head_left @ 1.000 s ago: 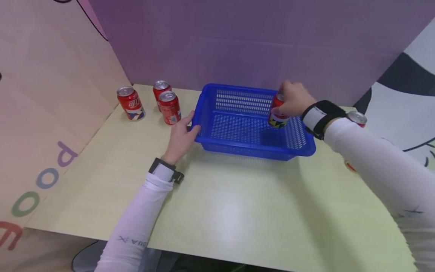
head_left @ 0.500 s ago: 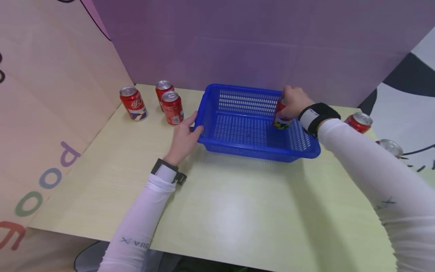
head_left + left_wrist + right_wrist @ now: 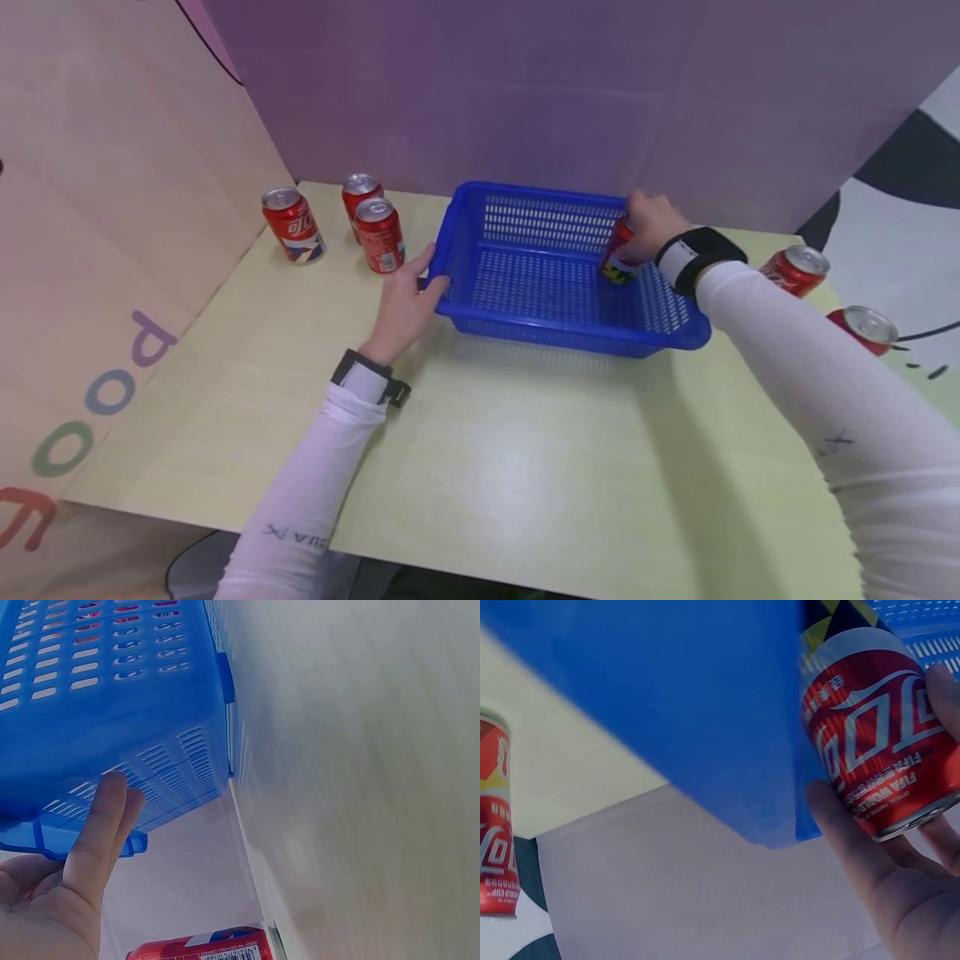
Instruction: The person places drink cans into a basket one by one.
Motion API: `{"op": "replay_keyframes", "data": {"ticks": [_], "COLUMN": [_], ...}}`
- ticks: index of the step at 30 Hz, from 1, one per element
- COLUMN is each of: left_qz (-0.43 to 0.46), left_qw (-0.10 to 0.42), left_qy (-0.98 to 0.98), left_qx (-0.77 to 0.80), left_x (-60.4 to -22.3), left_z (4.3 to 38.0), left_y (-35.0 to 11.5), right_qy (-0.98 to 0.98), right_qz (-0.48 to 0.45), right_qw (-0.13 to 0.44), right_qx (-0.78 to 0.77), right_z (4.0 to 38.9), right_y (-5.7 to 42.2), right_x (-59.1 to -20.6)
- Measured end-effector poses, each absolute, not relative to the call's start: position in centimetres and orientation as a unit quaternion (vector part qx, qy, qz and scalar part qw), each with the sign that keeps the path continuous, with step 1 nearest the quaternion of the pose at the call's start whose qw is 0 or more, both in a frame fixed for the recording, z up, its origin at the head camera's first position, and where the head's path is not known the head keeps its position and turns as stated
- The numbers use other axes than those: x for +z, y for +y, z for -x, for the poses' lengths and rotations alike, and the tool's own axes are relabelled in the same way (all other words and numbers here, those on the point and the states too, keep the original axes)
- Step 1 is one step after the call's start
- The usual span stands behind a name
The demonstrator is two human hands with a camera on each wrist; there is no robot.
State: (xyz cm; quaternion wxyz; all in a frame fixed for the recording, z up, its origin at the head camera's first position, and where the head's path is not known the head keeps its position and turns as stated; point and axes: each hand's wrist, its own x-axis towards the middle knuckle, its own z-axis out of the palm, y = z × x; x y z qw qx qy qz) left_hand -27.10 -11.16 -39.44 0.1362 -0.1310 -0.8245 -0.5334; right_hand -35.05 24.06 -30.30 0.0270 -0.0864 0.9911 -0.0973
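Note:
A blue plastic basket [image 3: 525, 327] with slotted walls sits on the table near the back panel. My left hand [image 3: 401, 310] grips its left rim, thumb over the edge; in the left wrist view the fingers [image 3: 97, 832] lie along the outer wall. Inside the right end of the basket is a red soda can [image 3: 619, 247] with a yellow and black checkered band near its base. My right hand [image 3: 654, 227] holds this can from above. In the right wrist view, fingers and thumb reach around the can [image 3: 885, 727] near its top, and it leans slightly.
Several other red soda cans stand on the pale table [image 3: 480, 467]: a can [image 3: 292, 227] at far left, a can [image 3: 380, 237] beside the basket with another can [image 3: 362, 193] behind it. To the right are a can [image 3: 797, 271] and a can [image 3: 866, 327], partly behind the right sleeve.
My right hand has lowered the can slightly within the basket's right end. The right forearm has shifted left, showing more of the two cans on that side. My left hand keeps its hold.

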Motion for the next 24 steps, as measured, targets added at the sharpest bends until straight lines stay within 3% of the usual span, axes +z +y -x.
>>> {"op": "replay_keyframes", "data": {"ticks": [10,18,24], "left_qz": [0.127,0.130,0.125], "left_qw": [0.128,0.126,0.127], "left_qy": [-0.819,-0.811,-0.812], "left_qx": [-0.545,-0.557,-0.556], "left_x": [-39.2,-39.4,-39.5], "left_z": [26.8,26.7,26.8], "left_y": [-11.1,-10.9,-11.0], "right_qy": [0.996,0.986,0.976], "right_qz": [0.088,0.025,0.007], "right_qw": [0.016,-0.090,-0.100], "right_qx": [-0.020,-0.139,-0.192], "right_z": [33.2,25.6,20.8], "right_y": [25.0,27.7,28.9], "right_x": [-28.4,-27.1,-30.3]}}
